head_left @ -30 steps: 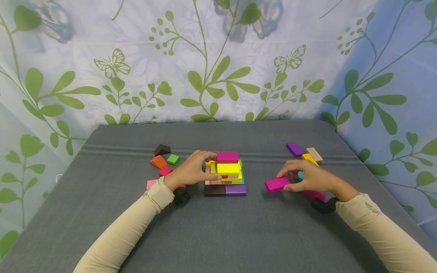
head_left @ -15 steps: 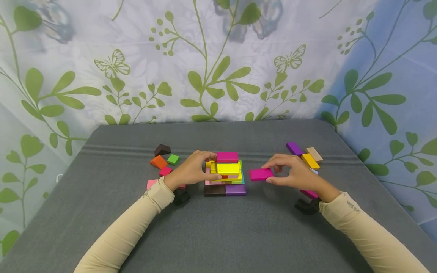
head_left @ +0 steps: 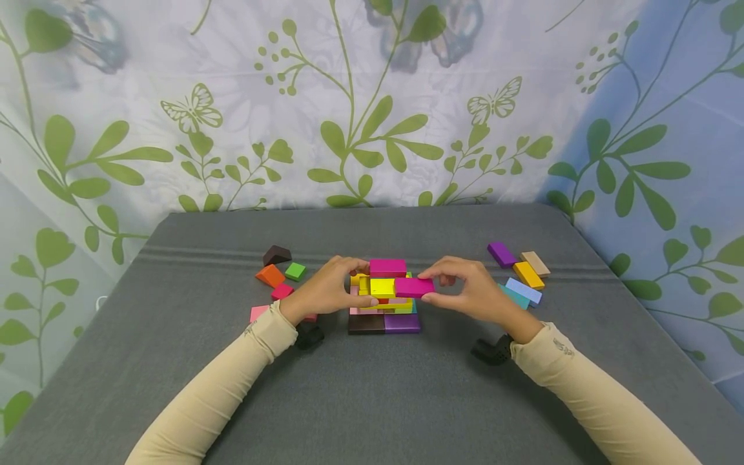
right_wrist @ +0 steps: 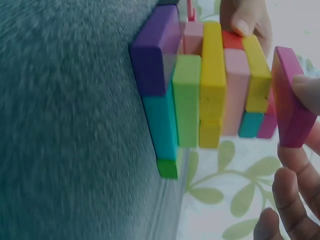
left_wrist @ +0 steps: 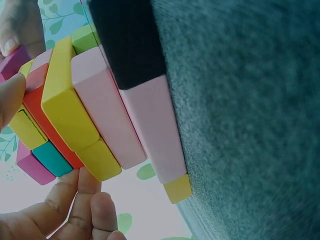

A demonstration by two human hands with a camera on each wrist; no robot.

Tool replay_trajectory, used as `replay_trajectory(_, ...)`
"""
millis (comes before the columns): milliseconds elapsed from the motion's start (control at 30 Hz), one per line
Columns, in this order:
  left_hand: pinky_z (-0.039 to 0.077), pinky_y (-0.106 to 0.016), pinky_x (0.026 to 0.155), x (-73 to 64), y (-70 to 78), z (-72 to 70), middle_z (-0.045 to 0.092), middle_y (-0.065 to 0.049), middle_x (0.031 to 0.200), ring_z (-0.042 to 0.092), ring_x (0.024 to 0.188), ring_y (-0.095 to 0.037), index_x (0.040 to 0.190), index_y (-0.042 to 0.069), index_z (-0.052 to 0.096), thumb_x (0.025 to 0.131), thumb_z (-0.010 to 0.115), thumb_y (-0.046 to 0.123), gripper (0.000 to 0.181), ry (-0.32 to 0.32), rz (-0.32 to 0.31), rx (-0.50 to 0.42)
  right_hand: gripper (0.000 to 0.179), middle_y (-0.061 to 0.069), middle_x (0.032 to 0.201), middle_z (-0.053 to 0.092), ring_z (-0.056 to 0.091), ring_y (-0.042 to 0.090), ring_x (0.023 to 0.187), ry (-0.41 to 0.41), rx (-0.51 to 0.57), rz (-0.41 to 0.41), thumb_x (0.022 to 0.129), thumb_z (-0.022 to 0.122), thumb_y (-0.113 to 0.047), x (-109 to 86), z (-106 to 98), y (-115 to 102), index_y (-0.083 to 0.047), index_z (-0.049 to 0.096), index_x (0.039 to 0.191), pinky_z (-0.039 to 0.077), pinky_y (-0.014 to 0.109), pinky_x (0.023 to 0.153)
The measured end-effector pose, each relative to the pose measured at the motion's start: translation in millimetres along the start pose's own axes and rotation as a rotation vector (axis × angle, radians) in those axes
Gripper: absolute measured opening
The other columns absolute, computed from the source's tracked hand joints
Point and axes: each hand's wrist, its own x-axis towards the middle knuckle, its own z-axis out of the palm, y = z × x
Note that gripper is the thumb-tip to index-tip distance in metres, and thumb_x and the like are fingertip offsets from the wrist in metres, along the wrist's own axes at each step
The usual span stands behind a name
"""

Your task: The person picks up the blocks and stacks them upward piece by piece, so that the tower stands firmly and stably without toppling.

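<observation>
A layered stack of coloured building blocks (head_left: 366, 324) stands mid-table, with dark brown and purple blocks low at its front. My left hand (head_left: 322, 290) grips the stack's upper left side, thumb in front and fingers behind. On the upper layers lie a yellow block (head_left: 382, 288) and, behind it, a magenta block (head_left: 387, 267). My right hand (head_left: 476, 294) pinches a second magenta block (head_left: 414, 288) by its right end, over the stack's right side. In the right wrist view, a narrow gap shows between that held magenta block (right_wrist: 291, 100) and the top yellow block (right_wrist: 257, 75).
Left of the stack lie a dark brown block (head_left: 276, 255), an orange block (head_left: 270, 276), a green block (head_left: 294, 271) and several pink-red ones. On the right are purple (head_left: 502, 254), yellow (head_left: 528, 275), beige (head_left: 535, 263), light blue (head_left: 524, 290) and teal (head_left: 514, 296) blocks.
My right hand has carried the magenta block leftward from the right side of the table to above the stack. My left hand has stayed in place on the stack.
</observation>
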Motion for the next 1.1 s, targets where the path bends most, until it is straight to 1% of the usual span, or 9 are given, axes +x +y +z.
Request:
replay_trajectory(167, 0.049, -0.054, 0.107, 0.6, -0.5, 1.1, 0.065, -0.017, 0.143, 0.053, 0.128, -0.035, 0.146, -0.004, 0.061, 0.093, 0.087, 0.033, 0.071, 0.001, 0.000, 0.002, 0.035, 0.002, 0.099, 0.076, 0.060, 0.024, 0.081, 0.035, -0.029, -0.028, 0.081, 0.093, 0.002, 6.5, 15, -2, -0.006, 0.083, 0.114, 0.051, 0.034, 0.072)
replay_trajectory(333, 0.048, -0.055, 0.107, 0.4, 0.4, 1.2, 0.065, -0.018, 0.143, 0.053, 0.129, -0.036, 0.147, -0.004, 0.060, 0.093, 0.087, 0.033, 0.071, 0.001, 0.003, 0.006, 0.035, 0.005, 0.101, 0.075, 0.063, 0.032, 0.082, 0.058, -0.047, -0.078, 0.081, 0.092, 0.002, 12.8, 24, -4, -0.004, 0.083, 0.114, 0.054, 0.042, 0.068)
replay_trajectory(500, 0.048, -0.055, 0.108, 0.5, 0.5, 0.9, 0.065, -0.018, 0.143, 0.053, 0.130, -0.036, 0.147, -0.005, 0.060, 0.093, 0.087, 0.031, 0.070, 0.002, 0.006, 0.011, 0.034, 0.008, 0.101, 0.069, 0.062, 0.024, 0.084, 0.079, -0.074, -0.104, 0.080, 0.094, 0.000, 17.8, 30, -8, -0.004, 0.083, 0.112, 0.052, 0.037, 0.064)
replay_trajectory(567, 0.048, -0.055, 0.108, 0.9, 0.1, 1.0, 0.066, -0.018, 0.142, 0.053, 0.129, -0.035, 0.146, -0.005, 0.061, 0.093, 0.087, 0.030, 0.069, 0.004, 0.009, 0.013, 0.034, 0.008, 0.101, 0.068, 0.059, 0.019, 0.081, 0.086, -0.083, -0.106, 0.079, 0.094, 0.000, 19.2, 31, -9, -0.004, 0.083, 0.111, 0.052, 0.037, 0.063)
replay_trajectory(633, 0.048, -0.055, 0.108, 1.3, -0.5, 1.3, 0.066, -0.017, 0.142, 0.053, 0.128, -0.035, 0.145, -0.004, 0.061, 0.093, 0.087, 0.030, 0.068, 0.008, 0.012, 0.015, 0.034, 0.009, 0.101, 0.067, 0.058, 0.019, 0.079, 0.090, -0.086, -0.109, 0.079, 0.095, 0.000, 20.4, 33, -9, -0.003, 0.083, 0.111, 0.052, 0.038, 0.063)
replay_trajectory(800, 0.047, -0.055, 0.109, 1.1, -0.8, 1.2, 0.065, -0.019, 0.143, 0.052, 0.131, -0.037, 0.147, -0.007, 0.059, 0.093, 0.087, 0.029, 0.071, 0.008, 0.016, -0.003, 0.034, 0.014, 0.100, 0.066, 0.059, 0.029, 0.076, 0.097, -0.074, -0.098, 0.079, 0.094, 0.002, 21.8, 36, -9, -0.001, 0.083, 0.111, 0.055, 0.043, 0.065)
replay_trajectory(867, 0.047, -0.056, 0.109, 0.7, -0.6, 1.1, 0.065, -0.020, 0.144, 0.051, 0.132, -0.038, 0.148, -0.008, 0.058, 0.093, 0.086, 0.029, 0.072, 0.005, 0.018, -0.008, 0.034, 0.015, 0.099, 0.066, 0.057, 0.028, 0.074, 0.104, -0.076, -0.093, 0.079, 0.094, 0.001, 22.0, 37, -9, -0.001, 0.083, 0.111, 0.054, 0.043, 0.066)
replay_trajectory(1000, 0.047, -0.056, 0.110, -0.3, 0.4, 0.4, 0.064, -0.020, 0.145, 0.051, 0.132, -0.038, 0.149, -0.009, 0.057, 0.094, 0.086, 0.031, 0.074, 0.001, 0.023, -0.002, 0.033, 0.013, 0.097, 0.065, 0.053, 0.023, 0.072, 0.115, -0.085, -0.084, 0.079, 0.094, 0.000, 22.4, 38, -10, -0.002, 0.083, 0.110, 0.050, 0.041, 0.064)
replay_trajectory(1100, 0.048, -0.055, 0.108, -0.3, -0.2, -1.1, 0.064, -0.018, 0.146, 0.052, 0.131, -0.035, 0.150, -0.007, 0.056, 0.093, 0.087, 0.035, 0.078, 0.000, 0.026, 0.003, 0.035, 0.009, 0.095, 0.063, 0.050, 0.021, 0.071, 0.104, -0.077, -0.055, 0.079, 0.095, -0.002, 22.8, 36, -9, -0.002, 0.083, 0.112, 0.048, 0.037, 0.064)
